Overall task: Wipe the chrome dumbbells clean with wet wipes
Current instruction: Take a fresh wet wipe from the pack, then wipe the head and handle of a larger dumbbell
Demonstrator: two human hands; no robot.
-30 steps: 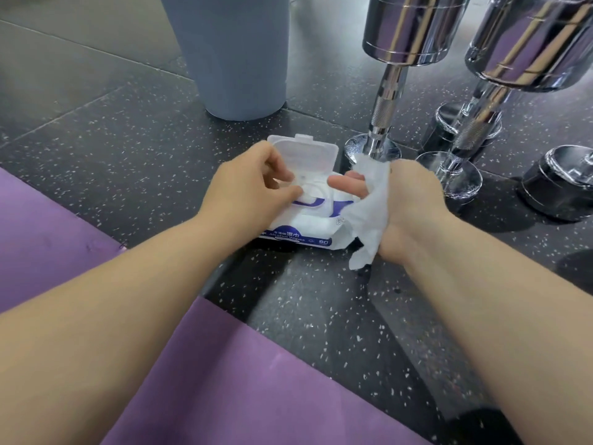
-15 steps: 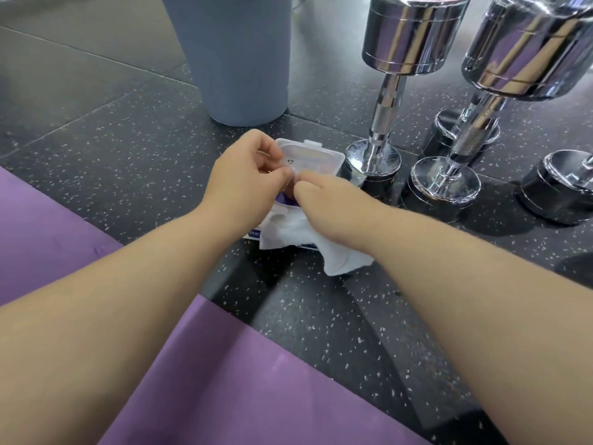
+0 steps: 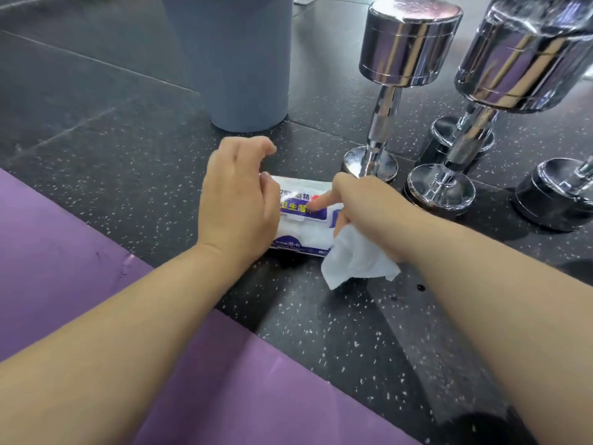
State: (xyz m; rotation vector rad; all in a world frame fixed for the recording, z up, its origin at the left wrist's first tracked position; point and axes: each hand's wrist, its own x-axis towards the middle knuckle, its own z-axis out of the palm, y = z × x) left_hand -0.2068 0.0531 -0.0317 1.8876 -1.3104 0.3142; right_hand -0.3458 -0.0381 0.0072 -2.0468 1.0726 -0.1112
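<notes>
Purple mat (image 3: 96, 252) is on the near side of the pack. Both forearms reach across it toward the pack.

Wipe (image 3: 356, 258) hangs at the pack's near right corner, bunched in the right hand (image 3: 369, 207). The lower fingers curl round it and the loose end drapes toward the floor (image 3: 128, 155). Likely held there so it's ready for wiping while the same hand deals with the pack.

Right index finger (image 3: 321, 200) is stretched out, tip pressing on the lid in the middle of the pack (image 3: 301, 234). My read: sealing the lid so the remaining wipes don't dry out. Lid lies flat and looks closed.

Left hand (image 3: 237, 203) covers the pack's left end, wrist bent down. Its fingers are loosely curled and lifted past the pack's far edge, gripping nothing I can see. Thumb is near that edge, contact unclear. Probably steadying the pack, but can't tell if the palm rests on it.

The hands sit close, one at each end of the pack, not touching each other. Pack lies flat on the floor just beyond the mat edge.

Dumbbells (image 3: 407, 46) stand on end beyond and right of the pack. The nearest is near its far right corner, the others are further right. None is touched, so wiping hasn't begun by my judgement.

Grey bin (image 3: 237, 59) stands beyond the pack, slightly left.
</notes>
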